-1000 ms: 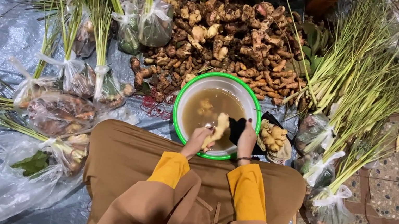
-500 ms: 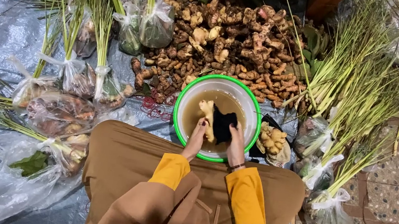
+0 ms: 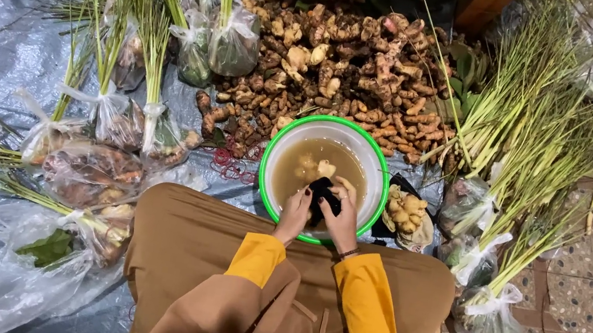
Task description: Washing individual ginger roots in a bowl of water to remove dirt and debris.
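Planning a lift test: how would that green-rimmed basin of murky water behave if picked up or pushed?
The green-rimmed basin looks well filled with brown water, so probably heavy and apt to slosh. It is wide and shallow, so unlikely to tip; on the plastic sheet it would likely slide. Both hands, the left hand and the right hand, work in it, so the rim is probably wet and slippery.

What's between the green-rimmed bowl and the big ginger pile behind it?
In the head view, red rubber bands lie on the tarp between the bowl and the ginger pile at the left; elsewhere they nearly touch.
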